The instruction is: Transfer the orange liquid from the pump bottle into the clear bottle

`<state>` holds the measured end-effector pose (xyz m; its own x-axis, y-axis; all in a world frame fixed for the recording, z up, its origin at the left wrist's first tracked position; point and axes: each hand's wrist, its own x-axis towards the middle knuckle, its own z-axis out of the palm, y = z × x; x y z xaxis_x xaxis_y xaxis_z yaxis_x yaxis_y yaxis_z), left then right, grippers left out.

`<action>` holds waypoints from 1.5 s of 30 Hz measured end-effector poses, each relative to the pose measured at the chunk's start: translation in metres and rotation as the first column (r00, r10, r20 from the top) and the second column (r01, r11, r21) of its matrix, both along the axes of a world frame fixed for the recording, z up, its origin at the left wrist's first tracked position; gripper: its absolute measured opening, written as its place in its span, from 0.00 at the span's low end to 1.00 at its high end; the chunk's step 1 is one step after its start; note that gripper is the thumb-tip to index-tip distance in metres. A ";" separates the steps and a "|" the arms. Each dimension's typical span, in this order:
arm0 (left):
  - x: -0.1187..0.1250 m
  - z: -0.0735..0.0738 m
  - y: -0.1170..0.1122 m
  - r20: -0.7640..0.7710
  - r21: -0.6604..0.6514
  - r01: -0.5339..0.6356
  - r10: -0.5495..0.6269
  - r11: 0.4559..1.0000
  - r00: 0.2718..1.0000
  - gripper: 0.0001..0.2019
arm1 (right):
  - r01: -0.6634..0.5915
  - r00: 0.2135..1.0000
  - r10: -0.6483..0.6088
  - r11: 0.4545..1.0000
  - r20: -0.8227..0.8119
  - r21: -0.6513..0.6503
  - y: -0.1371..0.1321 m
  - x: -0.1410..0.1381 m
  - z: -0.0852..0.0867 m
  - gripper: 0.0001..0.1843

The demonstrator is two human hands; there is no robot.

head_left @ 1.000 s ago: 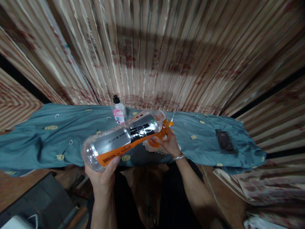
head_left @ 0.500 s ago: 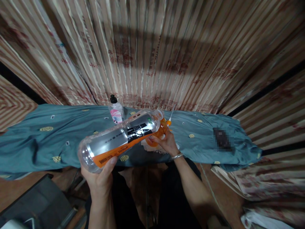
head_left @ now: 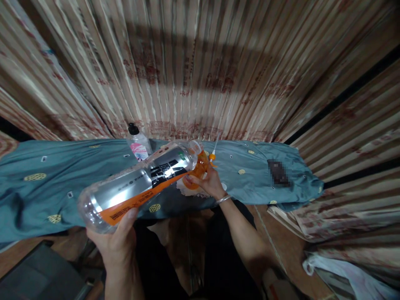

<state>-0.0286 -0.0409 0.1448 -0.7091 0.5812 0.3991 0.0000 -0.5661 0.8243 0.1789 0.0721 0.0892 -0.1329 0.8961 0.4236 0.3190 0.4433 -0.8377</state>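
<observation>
A large clear plastic bottle with a silver and orange label lies tilted in my left hand, which is wrapped round its base. Its open neck points to the right, over a smaller orange see-through bottle. Around that orange bottle my right hand is closed, with a bracelet at the wrist. Under it spreads a pale cloth or paper. Just behind sits an orange spray or pump top with a thin white tube. The big bottle partly hides the orange bottle's mouth.
A clear bottle with black cap and pink label stands at the back left. The narrow table has a teal cloth. A dark blurred item lies at right. Striped curtains close off the back and sides.
The whole view has shifted, so the table and bottles appear farther left. My left hand has lowered the big bottle's base slightly; both hands keep their holds.
</observation>
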 end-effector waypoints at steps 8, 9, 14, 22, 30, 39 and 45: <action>0.000 -0.002 0.001 0.009 0.001 0.006 -0.006 1.000 1.000 0.34 | -0.032 0.999 0.033 0.999 -0.031 0.043 0.002 0.002 -0.004 0.31; 0.000 -0.002 0.001 0.010 0.006 0.007 -0.007 1.000 1.000 0.32 | -0.038 0.999 0.040 0.998 -0.029 0.048 0.002 0.002 -0.004 0.30; 0.002 0.002 0.001 0.005 0.020 0.021 -0.021 1.000 1.000 0.23 | -0.023 1.000 0.023 0.996 0.008 0.083 0.003 0.003 -0.006 0.28; 0.000 -0.002 0.001 -0.011 0.038 0.018 -0.018 0.999 1.000 0.24 | -0.021 0.999 0.022 0.999 -0.032 0.030 0.003 0.002 -0.006 0.32; -0.001 -0.002 0.002 -0.014 0.039 0.038 -0.038 0.999 0.999 0.33 | -0.022 1.000 0.022 0.999 -0.012 0.028 0.004 0.003 -0.007 0.30; -0.004 -0.007 0.000 0.034 0.002 0.008 -0.008 1.000 0.999 0.37 | -0.044 0.998 0.045 0.999 -0.041 0.030 0.003 0.002 -0.006 0.28; -0.004 -0.009 -0.001 0.038 0.000 0.012 -0.012 1.000 0.999 0.39 | -0.039 0.998 0.040 0.999 -0.044 0.033 0.003 0.002 -0.007 0.29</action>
